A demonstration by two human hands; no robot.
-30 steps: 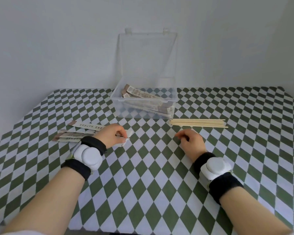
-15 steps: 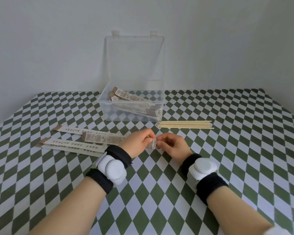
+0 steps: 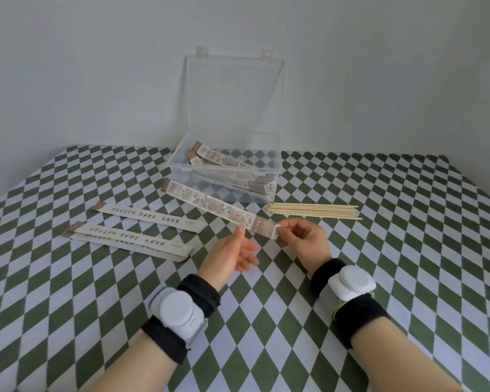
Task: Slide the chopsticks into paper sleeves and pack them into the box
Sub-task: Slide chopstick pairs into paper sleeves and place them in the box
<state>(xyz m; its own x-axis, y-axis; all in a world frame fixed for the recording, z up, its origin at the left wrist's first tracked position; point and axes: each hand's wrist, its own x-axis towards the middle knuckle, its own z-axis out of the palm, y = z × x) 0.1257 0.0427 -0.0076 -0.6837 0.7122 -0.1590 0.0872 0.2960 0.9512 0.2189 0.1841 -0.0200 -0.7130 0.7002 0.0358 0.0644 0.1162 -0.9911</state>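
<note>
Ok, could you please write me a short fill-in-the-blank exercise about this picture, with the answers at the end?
1. The left hand and right hand both pinch one ___ sleeve.
2. The lid of the clear box is ___.
3. The bare chopsticks lie on the table at the box's ___ side.
Answers: paper; open; right.

Checkered table [image 3: 408, 250] carries 1 clear box [image 3: 224, 174], loose chopsticks [image 3: 311, 212], paper sleeves [image 3: 147, 219].
</note>
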